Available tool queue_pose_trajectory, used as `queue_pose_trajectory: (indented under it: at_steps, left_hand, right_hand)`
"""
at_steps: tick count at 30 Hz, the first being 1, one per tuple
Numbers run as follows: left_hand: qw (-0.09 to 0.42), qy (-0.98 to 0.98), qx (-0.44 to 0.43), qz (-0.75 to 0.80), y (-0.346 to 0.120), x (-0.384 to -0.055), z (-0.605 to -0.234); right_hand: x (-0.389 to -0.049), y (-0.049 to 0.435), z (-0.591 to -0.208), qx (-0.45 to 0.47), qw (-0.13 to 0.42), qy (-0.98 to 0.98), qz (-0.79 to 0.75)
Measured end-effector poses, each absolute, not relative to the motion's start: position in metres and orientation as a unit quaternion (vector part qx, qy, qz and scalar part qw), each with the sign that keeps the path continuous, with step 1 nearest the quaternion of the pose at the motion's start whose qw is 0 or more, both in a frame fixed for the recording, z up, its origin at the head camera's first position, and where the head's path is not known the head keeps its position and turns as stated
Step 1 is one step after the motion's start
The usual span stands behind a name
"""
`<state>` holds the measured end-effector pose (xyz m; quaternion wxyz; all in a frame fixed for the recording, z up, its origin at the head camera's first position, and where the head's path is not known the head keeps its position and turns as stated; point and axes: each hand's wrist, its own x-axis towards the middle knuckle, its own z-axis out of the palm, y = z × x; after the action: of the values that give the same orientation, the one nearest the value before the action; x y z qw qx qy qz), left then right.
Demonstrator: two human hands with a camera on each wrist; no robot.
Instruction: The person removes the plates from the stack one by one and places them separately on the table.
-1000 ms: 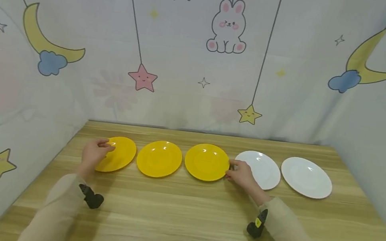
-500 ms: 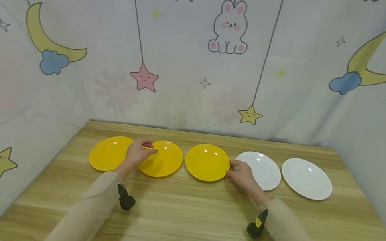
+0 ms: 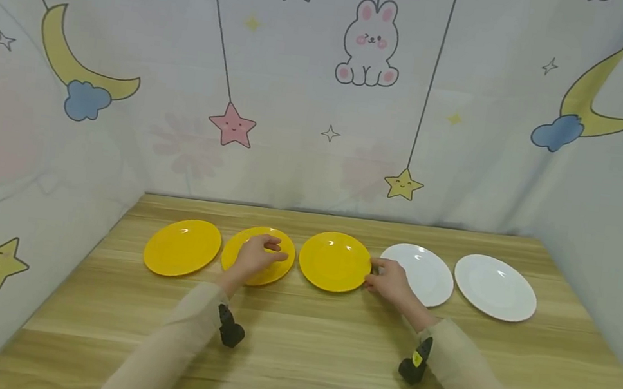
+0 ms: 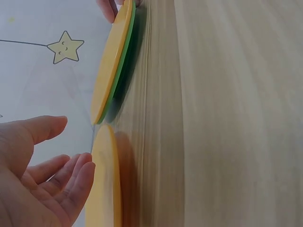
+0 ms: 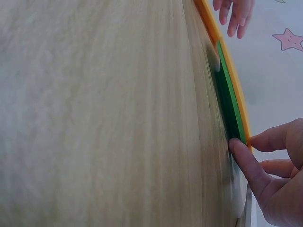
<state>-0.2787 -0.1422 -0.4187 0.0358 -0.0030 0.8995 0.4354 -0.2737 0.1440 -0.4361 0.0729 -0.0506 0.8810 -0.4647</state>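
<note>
Several plates stand in a row on the table. My right hand (image 3: 388, 278) pinches the right rim of the middle yellow plate (image 3: 335, 261). In the right wrist view a green plate (image 5: 233, 101) shows directly under that yellow one, and the fingertips meet at the edge of both. My left hand (image 3: 257, 256) is over the second yellow plate (image 3: 234, 253), partly covering it. In the left wrist view its thumb and fingers are apart and loosely bent, with nothing between them. The leftmost yellow plate (image 3: 182, 248) lies untouched.
Two white plates sit at the right: one (image 3: 424, 276) partly behind my right hand, the other (image 3: 495, 288) farther right. The wood-grain table (image 3: 303, 356) is backed and flanked by a printed curtain (image 3: 301, 89).
My left hand has moved right, from over the leftmost yellow plate to over the second. My right hand stays at the rim of the middle plate.
</note>
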Motion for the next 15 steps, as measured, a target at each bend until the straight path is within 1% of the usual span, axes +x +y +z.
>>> queue_pose_trajectory:
  at_steps: [3,15]
  left_hand:
    - [0.052,0.890,0.000,0.453,-0.136,-0.279,-0.418]
    - [0.058,0.894,0.016,0.444,-0.122,-0.278,-0.423]
  right_hand:
    - [-0.273,0.144,-0.435,-0.056,0.070,0.881,-0.464]
    - [-0.273,0.144,-0.435,-0.056,0.072,0.881,-0.465]
